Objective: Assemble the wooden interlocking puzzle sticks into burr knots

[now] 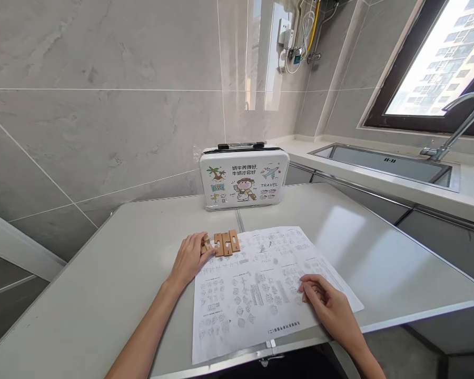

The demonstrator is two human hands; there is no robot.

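Note:
On the left, my left hand (190, 256) has its thumb and fingers closed around small notched wooden puzzle pieces (206, 244), partly covered by the fingers. Just right of it, several flat wooden puzzle pieces (226, 243) with cutouts lie side by side at the upper left of a printed sheet (260, 310). Rows of small line drawings and text cover the paper. My right hand (327, 304) rests at the sheet's right side, its fingers curled in towards the thumb. Nothing shows in its grip.
A white case (243, 179) with cartoon prints and a black handle stands upright at the table's back, against the tiled wall. The pale folding table (102, 273) has a centre seam. Along the right runs a counter with a sink (379, 163) and a faucet (464, 123).

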